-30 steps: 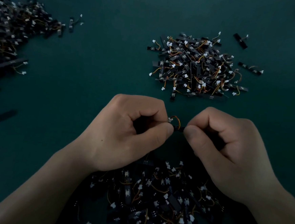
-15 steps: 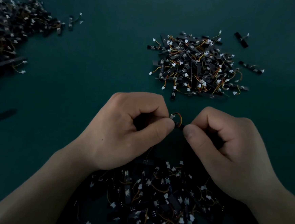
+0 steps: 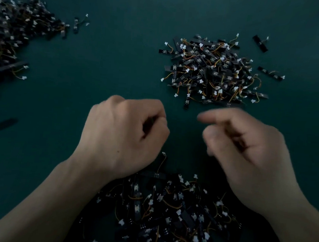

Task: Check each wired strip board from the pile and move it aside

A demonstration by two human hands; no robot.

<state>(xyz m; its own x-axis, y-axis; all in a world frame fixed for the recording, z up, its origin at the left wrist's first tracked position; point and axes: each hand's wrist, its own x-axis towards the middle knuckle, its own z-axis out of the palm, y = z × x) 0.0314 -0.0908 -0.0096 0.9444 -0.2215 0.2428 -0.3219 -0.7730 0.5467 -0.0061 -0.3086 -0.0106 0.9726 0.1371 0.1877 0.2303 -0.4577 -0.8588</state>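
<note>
Dark teal table (image 3: pixel 110 75), black strip boards (image 3: pixel 212 71) — white connectors, orange-yellow wires (colours muted in dim light)

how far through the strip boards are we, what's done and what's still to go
Done, it seems: a sizeable heap of wired boards lies beyond the hands, plus another spread at the far left; which one holds checked boards cannot be told. In hand: nothing visible. The left hand is curled shut, the right hand is motion-blurred and loosely open. Left: a dense near pile under the wrists, so plenty remains.
</note>
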